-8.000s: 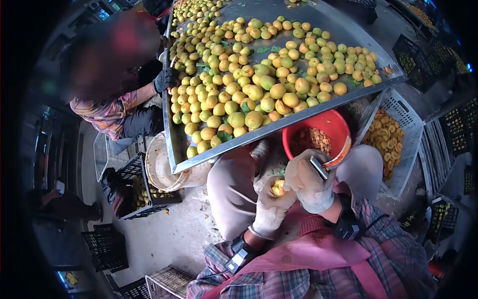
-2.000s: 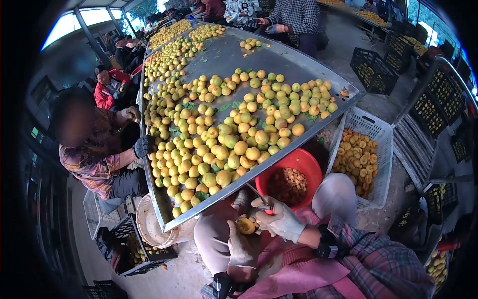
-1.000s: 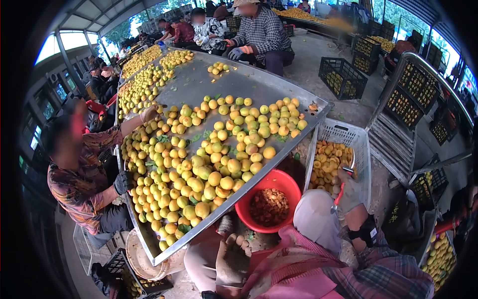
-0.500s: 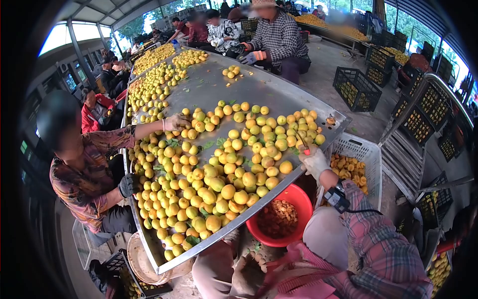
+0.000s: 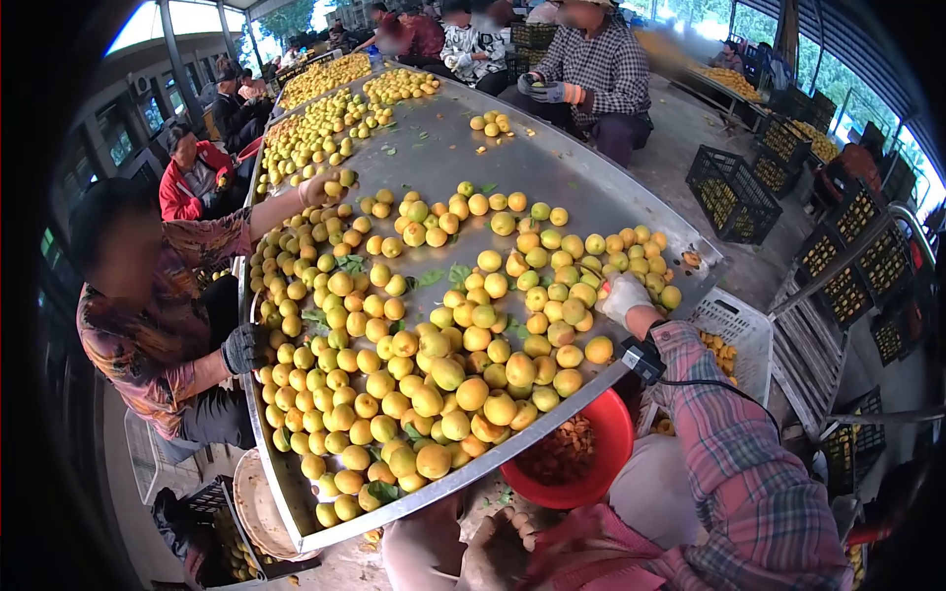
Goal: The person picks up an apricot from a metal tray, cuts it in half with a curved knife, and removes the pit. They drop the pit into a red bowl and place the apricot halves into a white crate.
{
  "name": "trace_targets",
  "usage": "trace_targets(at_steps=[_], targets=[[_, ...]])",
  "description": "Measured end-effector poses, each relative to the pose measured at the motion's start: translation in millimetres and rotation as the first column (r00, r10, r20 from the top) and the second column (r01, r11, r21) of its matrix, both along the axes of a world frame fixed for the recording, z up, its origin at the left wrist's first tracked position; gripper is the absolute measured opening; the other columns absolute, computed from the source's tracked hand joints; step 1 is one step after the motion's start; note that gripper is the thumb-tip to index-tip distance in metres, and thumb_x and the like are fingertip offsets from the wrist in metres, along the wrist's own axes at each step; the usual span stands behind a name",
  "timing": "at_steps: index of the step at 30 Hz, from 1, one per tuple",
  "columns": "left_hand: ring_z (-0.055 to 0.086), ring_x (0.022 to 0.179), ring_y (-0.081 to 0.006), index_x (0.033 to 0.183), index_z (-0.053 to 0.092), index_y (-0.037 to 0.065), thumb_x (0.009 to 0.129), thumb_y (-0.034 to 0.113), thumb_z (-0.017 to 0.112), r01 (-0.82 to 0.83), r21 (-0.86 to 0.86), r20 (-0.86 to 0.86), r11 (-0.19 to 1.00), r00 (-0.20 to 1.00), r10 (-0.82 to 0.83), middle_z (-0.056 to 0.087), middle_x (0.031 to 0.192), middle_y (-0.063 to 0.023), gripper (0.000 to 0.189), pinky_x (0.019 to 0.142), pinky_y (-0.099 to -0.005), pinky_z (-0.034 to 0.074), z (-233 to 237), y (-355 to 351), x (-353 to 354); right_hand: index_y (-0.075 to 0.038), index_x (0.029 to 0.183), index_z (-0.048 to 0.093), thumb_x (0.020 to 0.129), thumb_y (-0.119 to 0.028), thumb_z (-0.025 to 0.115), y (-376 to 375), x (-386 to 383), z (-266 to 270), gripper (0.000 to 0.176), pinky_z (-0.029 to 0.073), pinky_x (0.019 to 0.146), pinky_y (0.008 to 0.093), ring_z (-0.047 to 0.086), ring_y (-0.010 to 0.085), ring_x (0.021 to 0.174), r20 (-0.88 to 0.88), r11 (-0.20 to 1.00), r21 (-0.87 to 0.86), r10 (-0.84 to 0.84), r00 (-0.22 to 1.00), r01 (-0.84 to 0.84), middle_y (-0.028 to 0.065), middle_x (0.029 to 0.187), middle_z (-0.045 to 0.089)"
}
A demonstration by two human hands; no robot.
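Observation:
My right hand (image 5: 627, 297), in a pale work glove, reaches over the right edge of the metal table, against the yellow-green apricots (image 5: 567, 286). It is closed around a small knife (image 5: 603, 290); a bit of red handle shows, while the blade is hard to make out among the fruit. Low between my knees is my left hand (image 5: 501, 550), dark and stained. Its fingers look loosely curled and apart, with nothing visible in them. Below the table edge stands a red basin (image 5: 619, 433) holding orange-brown fruit pieces.
The sloping metal table (image 5: 473, 123) has a raised rim. At left, a co-worker's bare hand (image 5: 320, 189) holds fruit, and their dark-gloved hand (image 5: 244, 349) rests at the rim. A white crate (image 5: 754, 330) with split fruit is at right. Black crates (image 5: 734, 197) stand beyond.
My right hand has moved in over the fruit at the table's right edge. The co-worker at left has lifted fruit and drawn that hand back. The view has shifted slightly.

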State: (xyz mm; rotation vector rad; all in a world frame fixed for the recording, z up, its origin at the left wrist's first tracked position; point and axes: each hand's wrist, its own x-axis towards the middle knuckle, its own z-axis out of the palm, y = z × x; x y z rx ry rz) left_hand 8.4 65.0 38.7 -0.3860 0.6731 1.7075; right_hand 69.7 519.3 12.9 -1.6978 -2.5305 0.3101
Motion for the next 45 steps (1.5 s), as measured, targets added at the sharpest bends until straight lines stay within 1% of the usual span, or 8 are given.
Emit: trace_targets(at_steps=[6, 9, 23, 32, 34, 35, 38, 45], targets=[[0.06, 0.079, -0.018, 0.106, 0.06, 0.007, 0.093, 0.027, 0.052, -0.026, -0.084, 0.03, 0.996, 0.999, 0.028, 0.065, 0.091, -0.0046, 0.026, 0.068, -0.0293, 0.047, 8.0, 1.4, 3.1, -0.004, 0.112, 0.057, 0.069, -0.027, 0.073, -8.5, 23.1, -3.0, 0.051, 0.053, 0.067, 0.0409, 0.065, 0.0337, 0.08, -0.279, 0.996, 0.077, 0.055, 0.959, -0.034, 0.0198, 0.09, 0.065], [0.061, 0.083, -0.0182, 0.108, 0.059, 0.008, 0.091, 0.028, 0.055, -0.002, 0.024, -0.019, 1.0, 1.0, 0.003, 0.065, 0.092, -0.0043, 0.027, 0.072, -0.0287, 0.048, 0.5, -3.4, 3.5, -0.008, 0.109, 0.056, 0.082, -0.032, 0.071, -50.5, 37.8, 42.1, 0.039, 0.04, 0.037, 0.0243, 0.056, 0.0097, 0.052, -0.744, 0.851, -0.476, -0.255, 0.617, -0.222, 0.0068, 0.079, 0.063], [0.056, 0.096, -0.0111, 0.126, 0.049, -0.001, 0.088, 0.014, 0.069, -0.066, -0.046, -0.883, 0.997, 0.47, -0.01, 0.059, 0.105, -0.0051, 0.045, 0.085, -0.0249, 0.046, 38.6, -18.1, 20.3, -0.003, 0.114, 0.053, 0.089, -0.03, 0.066, -316.1, 45.7, 82.1, 0.04, 0.043, 0.037, 0.0201, 0.056, 0.0078, 0.053, -0.661, 0.337, -0.75, -0.372, 0.652, -0.569, 0.0035, 0.078, 0.059], [0.059, 0.086, -0.0116, 0.102, 0.06, -0.001, 0.095, 0.017, 0.059, -0.205, -0.133, -0.771, 0.97, 0.636, 0.028, 0.064, 0.092, -0.0055, 0.019, 0.078, -0.0229, 0.048, 3.2, -56.5, 11.1, -0.008, 0.11, 0.054, 0.093, -0.04, 0.057, -357.7, 48.3, 87.1, 0.037, 0.04, 0.039, 0.0202, 0.051, 0.008, 0.048, -0.573, 0.137, -0.784, -0.533, 0.622, -0.605, 0.0021, 0.072, 0.059], [0.06, 0.09, -0.0145, 0.108, 0.06, -0.003, 0.097, 0.023, 0.055, -0.203, -0.317, -0.925, 0.927, 0.283, -0.254, 0.066, 0.094, -0.0071, 0.028, 0.084, -0.0245, 0.047, -21.5, -64.9, 5.3, -0.008, 0.108, 0.054, 0.094, -0.045, 0.053, -359.1, 48.7, 87.5, 0.04, 0.041, 0.041, 0.0212, 0.05, 0.0091, 0.047, -0.598, 0.139, -0.762, -0.526, 0.605, -0.633, 0.0044, 0.075, 0.06], [0.06, 0.096, -0.0166, 0.116, 0.058, -0.005, 0.099, 0.026, 0.052, -0.124, -0.268, -0.788, 0.955, 0.599, -0.144, 0.066, 0.097, -0.0096, 0.036, 0.088, -0.0254, 0.045, -22.3, -67.0, 8.3, -0.008, 0.108, 0.054, 0.094, -0.045, 0.053, -360.3, 49.9, 92.7, 0.039, 0.041, 0.041, 0.0216, 0.051, 0.0096, 0.047, -0.556, 0.103, -0.782, -0.561, 0.614, -0.615, 0.0049, 0.076, 0.06], [0.059, 0.099, -0.0166, 0.128, 0.048, -0.007, 0.098, 0.025, 0.054, -0.036, -0.388, -0.883, 0.921, 0.301, -0.361, 0.066, 0.097, -0.0105, 0.044, 0.089, -0.0258, 0.045, -34.0, -77.6, 1.2, -0.008, 0.107, 0.054, 0.094, -0.044, 0.054, -363.9, 51.6, 92.0, 0.038, 0.043, 0.04, 0.0223, 0.052, 0.0103, 0.048, -0.503, 0.052, -0.799, -0.604, 0.619, -0.599, 0.0056, 0.078, 0.061], [0.056, 0.107, -0.0167, 0.139, 0.035, -0.007, 0.094, 0.028, 0.062, -0.013, 0.022, -0.832, 1.0, 0.554, 0.026, 0.057, 0.121, -0.0123, 0.063, 0.095, -0.0301, 0.044, 29.6, -64.1, 17.4, -0.009, 0.112, 0.056, 0.098, -0.042, 0.045, -384.1, 47.3, 97.0, 0.037, 0.043, 0.038, 0.0232, 0.052, 0.0131, 0.041, -0.54, 0.325, -0.841, -0.474, 0.695, -0.432, 0.0047, 0.059, 0.058]])
